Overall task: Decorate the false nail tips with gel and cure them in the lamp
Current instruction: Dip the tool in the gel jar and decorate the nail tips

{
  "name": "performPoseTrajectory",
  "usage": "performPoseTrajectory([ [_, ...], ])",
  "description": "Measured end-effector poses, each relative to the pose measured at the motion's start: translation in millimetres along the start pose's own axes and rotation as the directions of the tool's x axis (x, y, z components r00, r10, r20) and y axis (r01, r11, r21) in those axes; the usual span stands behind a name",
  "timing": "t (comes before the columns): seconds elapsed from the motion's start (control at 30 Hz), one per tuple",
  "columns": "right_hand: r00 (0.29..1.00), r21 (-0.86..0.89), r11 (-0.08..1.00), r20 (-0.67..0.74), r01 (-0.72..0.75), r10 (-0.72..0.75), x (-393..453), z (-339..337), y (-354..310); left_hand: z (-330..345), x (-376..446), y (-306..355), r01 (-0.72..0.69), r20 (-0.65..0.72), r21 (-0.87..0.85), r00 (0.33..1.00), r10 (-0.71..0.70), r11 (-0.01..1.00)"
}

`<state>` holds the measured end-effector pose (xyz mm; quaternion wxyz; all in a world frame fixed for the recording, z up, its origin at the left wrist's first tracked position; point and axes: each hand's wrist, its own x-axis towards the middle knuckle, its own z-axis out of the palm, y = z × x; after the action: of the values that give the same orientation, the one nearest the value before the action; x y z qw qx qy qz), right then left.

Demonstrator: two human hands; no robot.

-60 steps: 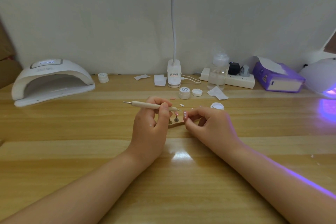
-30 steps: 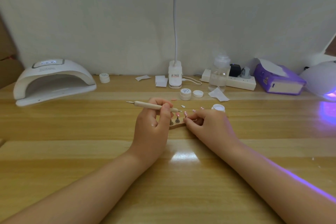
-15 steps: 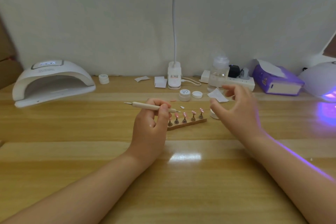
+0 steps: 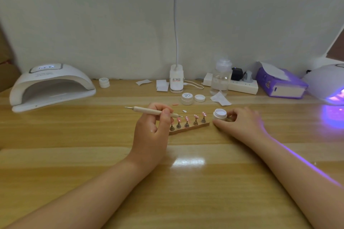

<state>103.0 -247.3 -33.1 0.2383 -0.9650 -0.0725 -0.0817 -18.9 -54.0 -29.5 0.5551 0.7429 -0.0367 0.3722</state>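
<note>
L hand (image 4: 151, 130) gripping stick (image 4: 154, 111), tip hovering over nail tips (image 4: 195, 117) for dotting. R hand (image 4: 240, 124) pinching open gel pot (image 4: 220, 114) beside the stand (image 4: 189, 129), prob. keeping it w/in reach for dipping.

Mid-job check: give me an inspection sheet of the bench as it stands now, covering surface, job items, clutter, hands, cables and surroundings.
Surface: wooden table, glossy, lamp glare near centre.
Job's things: nail tips on a wooden stand; open gel jar; white curing lamp at left; second curing lamp at right, glowing purple.
Clutter: closed jar, loose lid, paper scraps, bottle, purple tissue box.
Hands: left hand grips dotting tool; right hand holds the gel jar.
Cables: white lead from desk lamp base; power strip.
Surroundings: pale wall.
</note>
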Motion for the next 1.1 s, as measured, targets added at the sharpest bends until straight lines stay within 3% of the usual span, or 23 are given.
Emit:
performPoseTrajectory([
  [0.27,0.974,0.225,0.961,-0.191,0.162,-0.120,-7.3,-3.4,-6.2,-0.2,0.1,-0.3,-0.009,0.001,0.007,1.000,0.009,1.000],
  [0.43,0.905,0.298,0.877,-0.321,0.378,-0.281,-27.4,-2.7,-28.5,0.2,-1.6,1.5,-0.054,0.007,0.033,0.999,0.054,0.998],
  [0.73,0.841,0.300,0.787,-0.242,0.539,-0.484,-52.9,15.3,-47.6,1.0,-2.6,0.8,-0.108,0.012,0.076,0.994,0.107,0.991],
  [1.1,0.789,0.258,0.747,-0.241,0.613,-0.565,-53.3,16.2,-48.2,1.8,-3.9,-1.5,-0.080,0.107,0.172,0.992,0.063,0.982],
])
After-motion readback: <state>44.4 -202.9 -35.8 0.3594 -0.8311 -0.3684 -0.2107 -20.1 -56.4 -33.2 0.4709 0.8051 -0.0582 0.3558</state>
